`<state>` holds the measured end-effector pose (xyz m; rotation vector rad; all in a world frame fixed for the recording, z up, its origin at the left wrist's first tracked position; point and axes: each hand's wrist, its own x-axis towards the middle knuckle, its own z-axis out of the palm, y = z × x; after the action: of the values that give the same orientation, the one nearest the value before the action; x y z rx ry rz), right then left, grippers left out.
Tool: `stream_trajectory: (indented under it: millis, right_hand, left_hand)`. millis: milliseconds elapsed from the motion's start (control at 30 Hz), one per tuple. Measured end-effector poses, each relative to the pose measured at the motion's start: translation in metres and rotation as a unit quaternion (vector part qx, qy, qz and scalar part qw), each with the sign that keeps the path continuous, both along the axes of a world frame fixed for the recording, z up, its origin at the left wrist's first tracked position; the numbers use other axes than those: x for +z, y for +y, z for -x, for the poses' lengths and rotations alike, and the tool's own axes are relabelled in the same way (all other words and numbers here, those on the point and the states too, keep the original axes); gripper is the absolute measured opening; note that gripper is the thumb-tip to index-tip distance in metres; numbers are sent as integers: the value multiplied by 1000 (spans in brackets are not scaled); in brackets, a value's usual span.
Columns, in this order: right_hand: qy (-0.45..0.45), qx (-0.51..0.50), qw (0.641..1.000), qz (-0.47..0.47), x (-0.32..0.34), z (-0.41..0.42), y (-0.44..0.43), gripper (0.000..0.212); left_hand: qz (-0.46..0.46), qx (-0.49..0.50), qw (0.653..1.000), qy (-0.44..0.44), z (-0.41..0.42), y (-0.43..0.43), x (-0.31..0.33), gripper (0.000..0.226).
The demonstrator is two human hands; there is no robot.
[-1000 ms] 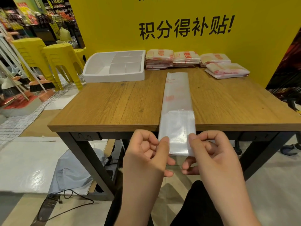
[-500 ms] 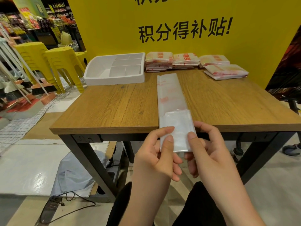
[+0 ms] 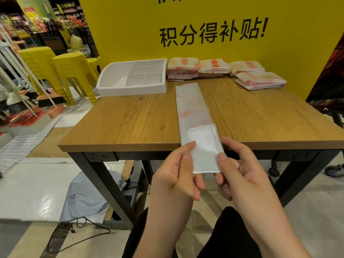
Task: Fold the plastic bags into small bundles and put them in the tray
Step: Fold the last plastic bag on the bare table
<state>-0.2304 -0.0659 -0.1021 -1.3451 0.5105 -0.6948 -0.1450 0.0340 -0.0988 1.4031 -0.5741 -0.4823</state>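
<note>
Left hand [image 3: 178,170] and right hand [image 3: 240,172] each pinch a side of the plastic bag [image 3: 193,108] at its doubled-over near end, thumbs on top, fingers curled beneath and partly hidden by the cloudy film. That end hangs past the near edge of the tabletop [image 3: 130,123]; the rest of the strip lies flat toward the far edge. The white tray [image 3: 130,90] sits at the far left corner, with stacks of folded bags [image 3: 214,68] beside it.
</note>
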Motion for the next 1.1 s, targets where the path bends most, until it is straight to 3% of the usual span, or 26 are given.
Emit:
stream_trajectory:
  millis: [167, 433, 700, 867, 1000, 1100]
  right_hand:
    - [3, -7, 999, 43, -2, 0, 3, 33]
    - [18, -11, 998, 56, -4, 0, 4, 37]
    - [3, 6, 1000, -18, 6, 7, 3, 35]
    - [-3, 9, 999, -37, 7, 10, 4, 33]
    - [10, 14, 999, -44, 9, 15, 3, 32]
    - [16, 32, 997, -65, 13, 22, -1, 34]
  left_hand:
    - [-21, -2, 1000, -22, 0, 2, 1, 20]
    - [-70, -10, 995, -67, 3, 5, -2, 35]
    - [-50, -78, 995, 42, -1, 11, 12, 40]
    - [-81, -116, 990, 15, -2, 21, 19, 35]
    - [-134, -122, 978, -107, -7, 33, 20, 37]
    - [-207, -139, 920, -304, -26, 46, 16, 74]
